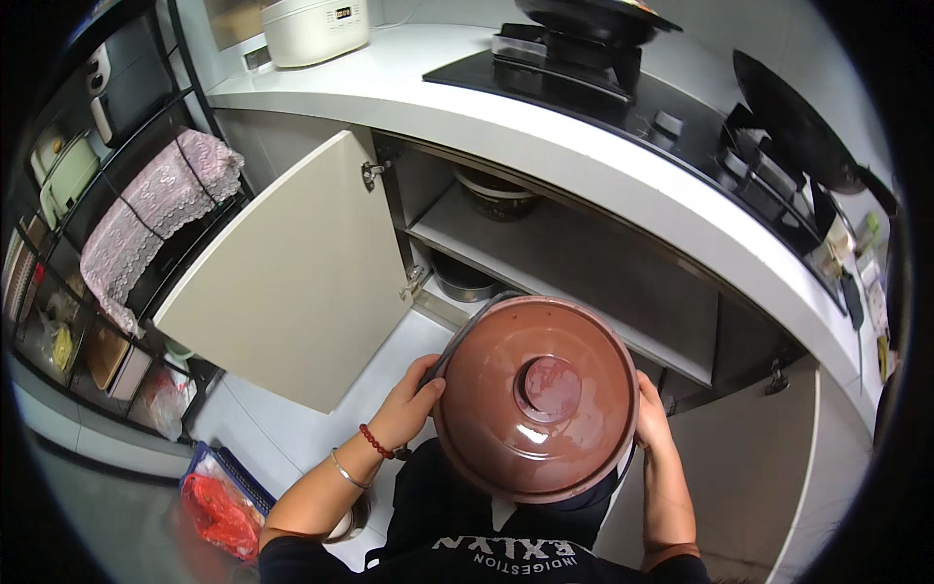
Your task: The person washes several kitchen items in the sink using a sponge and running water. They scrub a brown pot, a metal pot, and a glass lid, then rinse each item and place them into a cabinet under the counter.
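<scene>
A brown glazed clay pot with its lid (481, 409) on is held up in front of my body. The lid has a round knob (552, 388) at its centre, and its glaze looks wet or shiny. My left hand (412, 401) grips the pot's left side, thumb near the lid's rim. On the opposite side my right hand (653, 412) holds the pot, its fingers partly hidden beneath the rim. The lid hides most of the pot's body. Beyond it lies an opened base cabinet with a grey shelf (584, 255).
Two cabinet doors, the left door (306, 270) and the right door (737, 467), stand swung out on either side. A dark pot (503, 201) sits on the shelf, a metal pan (463, 281) below it. Overhead, the white countertop (408, 55) carries a gas hob (657, 120).
</scene>
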A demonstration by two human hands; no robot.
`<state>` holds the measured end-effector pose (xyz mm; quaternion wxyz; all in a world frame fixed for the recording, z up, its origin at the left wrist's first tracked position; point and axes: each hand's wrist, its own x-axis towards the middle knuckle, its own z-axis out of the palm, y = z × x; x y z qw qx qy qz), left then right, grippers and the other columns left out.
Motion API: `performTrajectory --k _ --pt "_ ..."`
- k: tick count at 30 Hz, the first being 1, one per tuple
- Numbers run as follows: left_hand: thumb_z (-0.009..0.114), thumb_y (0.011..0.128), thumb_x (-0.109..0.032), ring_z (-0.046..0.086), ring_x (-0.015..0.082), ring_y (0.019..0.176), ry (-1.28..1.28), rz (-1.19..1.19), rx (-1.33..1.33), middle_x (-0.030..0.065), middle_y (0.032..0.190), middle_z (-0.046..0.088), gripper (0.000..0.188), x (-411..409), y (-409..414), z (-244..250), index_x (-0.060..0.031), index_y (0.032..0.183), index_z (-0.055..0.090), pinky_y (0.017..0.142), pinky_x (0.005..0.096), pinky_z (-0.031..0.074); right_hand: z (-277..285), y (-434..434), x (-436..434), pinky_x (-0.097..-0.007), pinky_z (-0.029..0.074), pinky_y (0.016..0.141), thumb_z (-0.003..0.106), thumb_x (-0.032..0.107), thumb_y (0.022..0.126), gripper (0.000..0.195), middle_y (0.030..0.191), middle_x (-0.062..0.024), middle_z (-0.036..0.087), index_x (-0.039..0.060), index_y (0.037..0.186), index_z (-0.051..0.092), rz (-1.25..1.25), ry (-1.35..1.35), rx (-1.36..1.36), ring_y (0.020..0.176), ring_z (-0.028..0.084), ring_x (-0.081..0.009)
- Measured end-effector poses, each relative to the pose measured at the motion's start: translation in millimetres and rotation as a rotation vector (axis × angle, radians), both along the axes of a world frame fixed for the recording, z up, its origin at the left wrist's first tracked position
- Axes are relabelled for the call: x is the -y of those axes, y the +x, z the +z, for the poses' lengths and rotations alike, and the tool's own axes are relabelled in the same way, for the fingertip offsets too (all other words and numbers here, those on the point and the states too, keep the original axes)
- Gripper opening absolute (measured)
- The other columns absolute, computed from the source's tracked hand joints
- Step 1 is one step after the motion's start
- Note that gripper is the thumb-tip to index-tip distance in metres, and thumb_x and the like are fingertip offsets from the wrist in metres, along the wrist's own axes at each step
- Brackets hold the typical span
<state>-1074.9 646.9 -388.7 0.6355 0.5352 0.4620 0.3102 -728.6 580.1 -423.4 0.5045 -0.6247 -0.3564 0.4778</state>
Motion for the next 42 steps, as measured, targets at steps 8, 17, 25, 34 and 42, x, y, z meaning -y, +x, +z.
performTrajectory --k 8,17,25,34,42 --pt "0.047 0.092 -0.020 0.052 0.0120 0.084 -0.166 0.082 0.021 0.0044 0.101 0.054 0.038 -17.7 3.0 -77.2 -0.0035 0.125 0.041 0.072 0.0270 0.046 -72.8 13.2 -25.4 -0.0231 0.045 0.048 0.045 0.030 0.092 0.037 0.079 -0.0050 0.061 -0.0003 0.111 0.054 0.099 -0.293 0.056 0.059 0.055 -0.0119" --pt "0.047 0.089 -0.025 0.044 0.0086 0.066 -0.257 0.211 -0.121 -0.0017 0.081 0.051 0.028 -34.2 -31.8 -153.5 -0.0113 0.113 0.049 0.056 0.0247 0.037 -178.6 -31.3 -65.7 -0.0296 0.050 0.059 0.042 0.037 0.094 0.038 0.089 -0.0090 0.061 0.0035 0.110 0.050 0.294 -0.417 -0.029 0.071 0.059 -0.0164" --pt "0.049 0.088 -0.026 0.055 0.0172 0.084 -0.113 0.356 -0.230 0.0059 0.092 0.059 0.031 -27.6 -69.5 -278.7 -0.0059 0.112 0.052 0.076 0.0291 0.044 -262.7 -75.5 -85.3 -0.0312 0.048 0.050 0.039 0.030 0.094 0.031 0.079 -0.0105 0.059 0.0030 0.102 0.051 0.216 -0.444 -0.070 0.059 0.057 -0.0190" --pt "0.057 0.085 -0.038 0.058 0.0282 0.103 0.043 0.472 -0.217 0.0165 0.107 0.061 0.045 1.3 -74.1 -360.2 -0.0038 0.114 0.053 0.088 0.0354 0.044 -319.1 -76.4 -79.4 -0.0285 0.040 0.042 0.036 0.034 0.097 0.033 0.068 -0.0062 0.056 0.0051 0.105 0.052 0.326 -0.444 0.048 0.050 0.049 -0.0149" --pt "0.057 0.087 -0.035 0.054 0.0219 0.102 0.015 0.432 -0.206 0.0131 0.109 0.059 0.045 0.3 -79.2 -381.3 -0.0014 0.116 0.050 0.089 0.0325 0.042 -338.8 -71.5 -86.3 -0.0273 0.044 0.052 0.044 0.034 0.094 0.031 0.079 -0.0049 0.057 0.0068 0.106 0.051 0.423 -0.467 0.089 0.063 0.052 -0.0141"
